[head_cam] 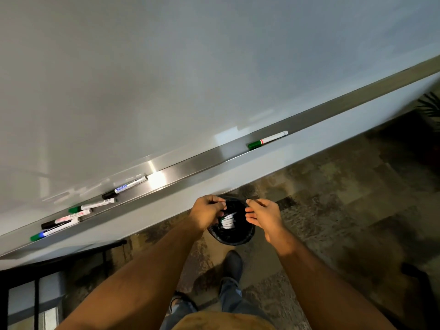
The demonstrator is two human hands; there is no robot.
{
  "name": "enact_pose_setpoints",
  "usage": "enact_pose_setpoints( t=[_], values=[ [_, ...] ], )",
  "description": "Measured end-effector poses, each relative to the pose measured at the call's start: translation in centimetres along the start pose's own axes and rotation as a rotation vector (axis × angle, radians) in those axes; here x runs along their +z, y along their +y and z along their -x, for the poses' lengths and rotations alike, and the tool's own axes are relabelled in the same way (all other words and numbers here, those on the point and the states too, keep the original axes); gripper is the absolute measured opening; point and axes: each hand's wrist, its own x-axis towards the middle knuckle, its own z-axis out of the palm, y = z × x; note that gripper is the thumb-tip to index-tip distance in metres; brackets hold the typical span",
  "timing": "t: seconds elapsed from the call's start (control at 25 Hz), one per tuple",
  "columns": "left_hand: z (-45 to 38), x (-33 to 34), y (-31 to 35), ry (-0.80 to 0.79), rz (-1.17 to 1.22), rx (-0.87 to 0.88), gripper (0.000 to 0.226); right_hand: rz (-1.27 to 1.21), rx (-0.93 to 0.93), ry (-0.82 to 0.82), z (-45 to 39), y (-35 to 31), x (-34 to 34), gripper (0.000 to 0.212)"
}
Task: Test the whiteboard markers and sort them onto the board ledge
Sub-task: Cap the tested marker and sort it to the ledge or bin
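Note:
A whiteboard (166, 79) has a long metal ledge (190, 167) along its bottom edge. Several markers lie in a loose group at the ledge's left end, among them a black-capped one (125, 187) and a green-capped one (92, 206). One green-capped marker (267, 140) lies alone further right. Below the ledge, a small black bin (232, 234) stands on the floor with several white-bodied markers (228, 221) inside. My left hand (207, 211) hovers over the bin's left rim, fingers pinched together, nothing clearly in them. My right hand (264, 215) is at the right rim, fingers apart and empty.
Patterned carpet (333, 210) covers the floor. My shoe (233, 262) and jeans are just behind the bin. A dark metal frame (35, 294) stands at the lower left and a plant (431, 106) at the far right.

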Motion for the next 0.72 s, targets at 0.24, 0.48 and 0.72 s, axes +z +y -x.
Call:
enact_pose_setpoints(
  t=[0.24, 0.48, 0.72],
  values=[
    [-1.9, 3.6, 5.6, 0.005, 0.144, 0.141, 0.009, -0.059, -0.21, -0.02, -1.2, -6.2, 0.6, 0.022],
    [-4.5, 5.8, 11.9, 0.078, 0.244, 0.231, 0.024, -0.087, -0.35, 0.008, -2.9, -12.8, 0.2, 0.032],
    [-7.1, 6.6, 13.4, 0.11, 0.274, 0.142, 0.035, 0.015, -0.387, 0.113, -5.4, -15.8, -0.8, 0.079]
  ],
)
